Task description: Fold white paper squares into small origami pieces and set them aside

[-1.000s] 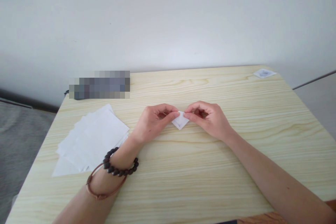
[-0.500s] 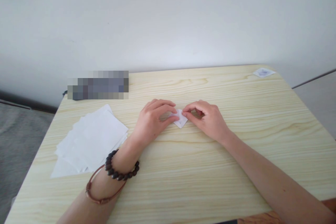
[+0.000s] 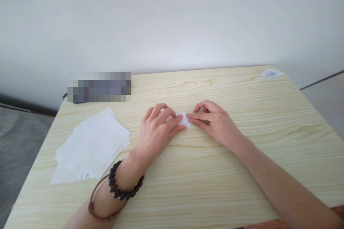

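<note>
Between my hands, at the middle of the table, is a small folded piece of white paper (image 3: 185, 119). My left hand (image 3: 158, 127) pinches its left side, with the thumb along the near edge and the index finger on top. At the right side, my right hand (image 3: 219, 121) grips the paper between thumb and fingertips, its index finger curled above. Fingertips cover part of the paper, so its exact folds are hard to make out. To the left of my left hand lies a fanned stack of white paper sheets (image 3: 92, 143).
A folded white paper piece (image 3: 271, 74) lies at the table's far right corner. A blurred-out dark object (image 3: 100, 88) sits at the back left. The light wooden table (image 3: 188, 186) meets a white wall (image 3: 172, 18) behind.
My left fingers have closed further over the paper, the thumb shifting right along its near edge. My right index finger has lifted off while other fingers press against the thumb.
</note>
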Demonstrator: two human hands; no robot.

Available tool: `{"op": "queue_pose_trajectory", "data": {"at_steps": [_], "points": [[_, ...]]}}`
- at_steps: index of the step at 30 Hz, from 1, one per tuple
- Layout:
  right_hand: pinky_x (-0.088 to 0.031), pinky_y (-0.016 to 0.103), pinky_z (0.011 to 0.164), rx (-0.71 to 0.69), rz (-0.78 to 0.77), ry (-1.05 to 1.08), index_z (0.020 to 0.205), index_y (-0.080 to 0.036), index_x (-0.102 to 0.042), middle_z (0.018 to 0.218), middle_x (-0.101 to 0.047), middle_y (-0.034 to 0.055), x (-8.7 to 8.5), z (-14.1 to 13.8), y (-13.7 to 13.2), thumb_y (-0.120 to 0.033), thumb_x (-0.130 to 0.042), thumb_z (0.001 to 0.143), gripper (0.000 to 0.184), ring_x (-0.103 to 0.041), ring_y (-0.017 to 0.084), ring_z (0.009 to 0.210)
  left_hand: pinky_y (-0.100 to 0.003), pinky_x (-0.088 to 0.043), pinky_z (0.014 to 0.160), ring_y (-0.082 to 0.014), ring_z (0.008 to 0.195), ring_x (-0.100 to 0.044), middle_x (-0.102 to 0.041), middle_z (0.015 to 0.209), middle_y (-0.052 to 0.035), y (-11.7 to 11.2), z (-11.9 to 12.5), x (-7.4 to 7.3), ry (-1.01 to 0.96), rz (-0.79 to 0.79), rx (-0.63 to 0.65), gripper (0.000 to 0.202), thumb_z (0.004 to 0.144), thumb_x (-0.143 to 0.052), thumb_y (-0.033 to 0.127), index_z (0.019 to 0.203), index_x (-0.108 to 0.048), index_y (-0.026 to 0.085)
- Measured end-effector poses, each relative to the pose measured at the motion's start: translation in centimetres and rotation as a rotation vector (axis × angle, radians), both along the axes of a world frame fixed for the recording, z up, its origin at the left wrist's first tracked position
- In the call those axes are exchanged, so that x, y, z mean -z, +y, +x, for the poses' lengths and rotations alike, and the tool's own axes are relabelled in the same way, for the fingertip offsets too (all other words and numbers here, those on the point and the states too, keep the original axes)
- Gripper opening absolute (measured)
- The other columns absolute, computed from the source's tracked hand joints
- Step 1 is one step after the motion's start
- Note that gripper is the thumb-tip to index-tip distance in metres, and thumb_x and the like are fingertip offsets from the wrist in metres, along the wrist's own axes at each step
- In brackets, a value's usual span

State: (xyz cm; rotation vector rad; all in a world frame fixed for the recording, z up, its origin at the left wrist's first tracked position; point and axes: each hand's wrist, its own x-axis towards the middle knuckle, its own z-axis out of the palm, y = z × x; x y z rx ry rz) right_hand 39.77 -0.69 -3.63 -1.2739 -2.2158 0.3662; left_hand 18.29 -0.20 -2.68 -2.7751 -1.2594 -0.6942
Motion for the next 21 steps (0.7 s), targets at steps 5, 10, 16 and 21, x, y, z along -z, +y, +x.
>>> {"op": "queue_pose_trajectory", "data": {"at_steps": [5, 10, 16, 21], "points": [[-0.049, 0.030, 0.069, -0.023, 0.016, 0.010, 0.098, -0.022, -0.076, 0.090, -0.066, 0.0051, -0.02, 0.46, 0.09, -0.028, -0.059, 0.091, 0.019, -0.060, 0.015, 0.075, -0.036, -0.044, 0.081, -0.0232, 0.098, -0.059, -0.068, 0.088, -0.0043, -0.07, 0.10, 0.13, -0.015, -0.036, 0.006, 0.022, 0.087, -0.062, 0.040, 0.097, -0.072, 0.022], [-0.049, 0.028, 0.067, -0.014, 0.027, 0.025, 0.097, -0.023, -0.076, 0.091, -0.066, 0.0048, 0.08, 0.52, 0.10, -0.028, -0.059, 0.091, 0.019, -0.061, 0.014, 0.073, -0.038, -0.045, 0.082, -0.0245, 0.096, -0.059, -0.064, 0.094, -0.0085, -0.03, 0.36, 0.54, -0.019, -0.040, -0.025, 0.041, 0.086, -0.064, 0.042, 0.118, -0.064, 0.017], [-0.048, 0.027, 0.064, 0.001, -0.001, 0.021, 0.103, -0.024, -0.074, 0.096, -0.063, 0.0056, 0.11, 0.46, 0.10, -0.030, -0.056, 0.093, 0.022, -0.056, 0.011, 0.066, -0.044, -0.040, 0.093, -0.0272, 0.110, -0.050, -0.057, 0.114, -0.0105, -0.01, 0.55, 0.44, -0.029, -0.167, -0.027, 0.037, 0.087, -0.059, 0.038, 0.122, -0.062, 0.023], [-0.047, 0.029, 0.067, 0.028, 0.009, -0.070, 0.100, -0.025, -0.075, 0.089, -0.063, 0.0048, -0.06, 0.41, 0.10, -0.031, -0.057, 0.092, 0.020, -0.058, 0.014, 0.070, -0.046, -0.040, 0.096, -0.0275, 0.109, -0.047, -0.054, 0.111, -0.0105, -0.26, 0.67, 0.37, -0.059, -0.191, -0.049, 0.038, 0.086, -0.060, 0.036, 0.121, -0.063, 0.021]]}}
